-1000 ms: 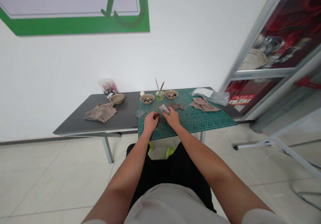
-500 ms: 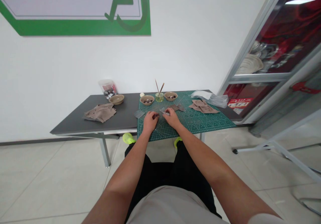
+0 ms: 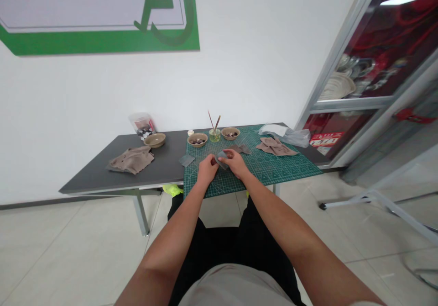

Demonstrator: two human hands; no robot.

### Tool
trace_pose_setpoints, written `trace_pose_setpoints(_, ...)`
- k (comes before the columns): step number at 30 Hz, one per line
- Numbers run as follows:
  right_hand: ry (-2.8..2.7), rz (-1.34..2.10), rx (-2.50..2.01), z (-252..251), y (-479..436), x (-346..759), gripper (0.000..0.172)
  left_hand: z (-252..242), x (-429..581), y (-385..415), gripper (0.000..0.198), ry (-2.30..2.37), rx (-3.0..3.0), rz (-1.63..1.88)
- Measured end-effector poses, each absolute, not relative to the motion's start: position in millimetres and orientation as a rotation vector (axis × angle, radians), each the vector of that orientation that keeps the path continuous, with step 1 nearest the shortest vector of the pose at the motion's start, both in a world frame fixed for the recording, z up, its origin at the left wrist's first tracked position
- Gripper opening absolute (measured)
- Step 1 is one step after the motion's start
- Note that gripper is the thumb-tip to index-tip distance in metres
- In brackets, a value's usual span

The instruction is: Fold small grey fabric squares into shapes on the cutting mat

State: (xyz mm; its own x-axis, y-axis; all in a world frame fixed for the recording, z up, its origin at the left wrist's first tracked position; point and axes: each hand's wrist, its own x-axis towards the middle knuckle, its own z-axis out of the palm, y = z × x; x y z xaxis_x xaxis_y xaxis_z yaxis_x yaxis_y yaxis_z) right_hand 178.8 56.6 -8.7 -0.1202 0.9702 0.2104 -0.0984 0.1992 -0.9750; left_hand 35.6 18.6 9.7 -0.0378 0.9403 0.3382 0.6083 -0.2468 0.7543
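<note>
Both my hands meet over the near part of a green cutting mat (image 3: 273,166) on a dark grey table (image 3: 102,178). My right hand (image 3: 235,163) is closed on a small grey sheet (image 3: 221,159), which looks like sandpaper. My left hand (image 3: 207,169) is pinched on a small dark piece that I cannot make out, held against that sheet. More grey sheets (image 3: 240,149) lie on the mat just beyond my hands, and another grey sheet (image 3: 186,160) lies at the mat's left edge.
Three tan bowls (image 3: 197,139) (image 3: 230,133) (image 3: 155,139) and a small glass with sticks (image 3: 214,134) stand at the back. Brown cloths lie left (image 3: 130,159) and right (image 3: 275,146). A plastic container (image 3: 141,124) and a clear bag (image 3: 287,134) sit near the wall. A glass cabinet (image 3: 376,68) stands at right.
My right hand turned the grey sheet and brought it against my left hand's pinch. The camera shifted slightly, so the table sits a little lower in view.
</note>
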Motion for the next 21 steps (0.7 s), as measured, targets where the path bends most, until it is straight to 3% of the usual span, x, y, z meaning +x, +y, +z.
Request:
trace_pose_setpoints(3, -1.540, 1.085, -0.980, -8.0, 56.8, 179.8, 0.037, 7.6, 34.6, 18.2, 0.005, 1.632, 1.864, 1.231)
trace_pose_setpoints(11, -1.683, 1.043, -1.052, -9.2, 56.7, 180.5, 0.038, 2.9, 33.0, 16.5, 0.013, 1.684, 1.967, 1.221)
trace_pose_setpoints(21, -1.411, 1.274, -0.964, -7.2, 55.5, 177.3, 0.040, 3.0, 32.9, 14.6, 0.012, 1.630, 1.871, 1.308)
